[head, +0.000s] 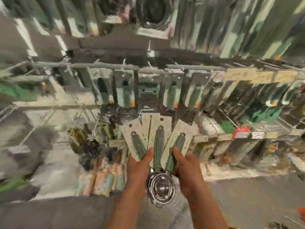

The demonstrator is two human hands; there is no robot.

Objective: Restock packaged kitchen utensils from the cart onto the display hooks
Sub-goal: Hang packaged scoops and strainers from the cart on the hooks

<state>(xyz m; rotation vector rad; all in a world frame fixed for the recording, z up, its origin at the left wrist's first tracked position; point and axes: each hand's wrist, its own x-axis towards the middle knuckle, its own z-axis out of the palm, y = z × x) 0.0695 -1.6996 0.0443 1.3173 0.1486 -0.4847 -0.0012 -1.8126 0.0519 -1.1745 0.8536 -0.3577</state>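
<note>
I hold a fanned bunch of packaged scoops [158, 146] in front of me: green handles on pale backing cards, steel bowls [160, 187] stacked at the bottom. My left hand [140, 169] grips the left cards, thumb laid across a handle. My right hand [186, 169] grips the right card, thumb on its green handle. The display hooks [125, 63] stick out from a grey rail above, with carded utensils [125, 95] hanging beneath. The whole view is blurred by motion.
More carded goods hang to the right under yellow price strips [260, 75]. A lower shelf edge with red and white price tags [241, 133] runs right of the scoops. Packaged items [102, 180] sit low at the left. Grey floor lies below.
</note>
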